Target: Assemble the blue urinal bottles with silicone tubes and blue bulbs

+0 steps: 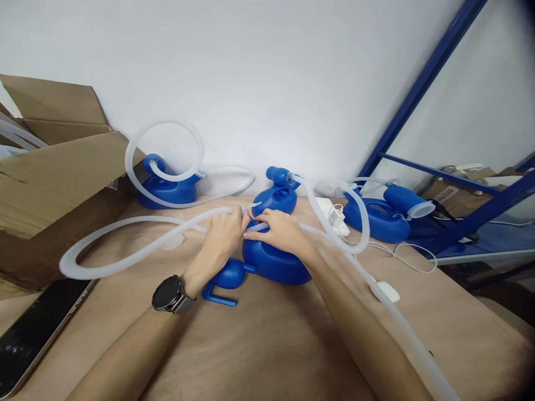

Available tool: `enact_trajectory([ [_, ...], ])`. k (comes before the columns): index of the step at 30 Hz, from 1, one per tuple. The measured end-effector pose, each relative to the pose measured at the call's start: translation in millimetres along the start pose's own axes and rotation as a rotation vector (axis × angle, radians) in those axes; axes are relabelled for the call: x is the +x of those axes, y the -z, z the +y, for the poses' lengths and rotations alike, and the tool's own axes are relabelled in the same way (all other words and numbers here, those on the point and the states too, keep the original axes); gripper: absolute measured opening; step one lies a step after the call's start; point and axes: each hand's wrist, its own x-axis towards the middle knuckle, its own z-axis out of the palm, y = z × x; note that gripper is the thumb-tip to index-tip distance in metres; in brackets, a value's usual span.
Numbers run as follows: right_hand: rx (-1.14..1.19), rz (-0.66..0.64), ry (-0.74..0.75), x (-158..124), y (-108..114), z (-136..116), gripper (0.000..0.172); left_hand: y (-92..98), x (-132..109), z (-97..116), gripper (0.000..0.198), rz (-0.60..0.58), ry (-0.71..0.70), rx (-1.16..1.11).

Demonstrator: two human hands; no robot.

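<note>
From where I stand, both hands have met over the table (259, 351), fingertips nearly together. The left hand (223, 234), a dark watch (167, 293) at its wrist, has its fingers bunched together around a clear hose (92, 272), which loops away to their left; a thin white strip (253, 205) pokes up by the tips. The right hand (284, 229) has its thumb and forefinger on either side of a bit of hose; whether they press on it I can't tell. Just below those fingers sits a blue bottle (271, 264), with a rounded blue part (230, 274) beside it, nearer the left wrist. Right beyond the fingertips stands a second blue bottle (271, 201). Well off to their left is an open cardboard box (62, 178).
</note>
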Motion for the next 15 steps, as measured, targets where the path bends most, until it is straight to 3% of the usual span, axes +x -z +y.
enact_trajectory([
  [9,-0.066,-0.016,0.085,0.3,2.8,1.5,0.036,-15.7,5.6,-12.5,0.039,0.107,0.023,-0.113],
  [15,-0.057,-0.008,0.082,-1.0,1.9,0.0,0.033,-7.0,16.4,-25.8,0.058,0.118,0.073,-0.282],
])
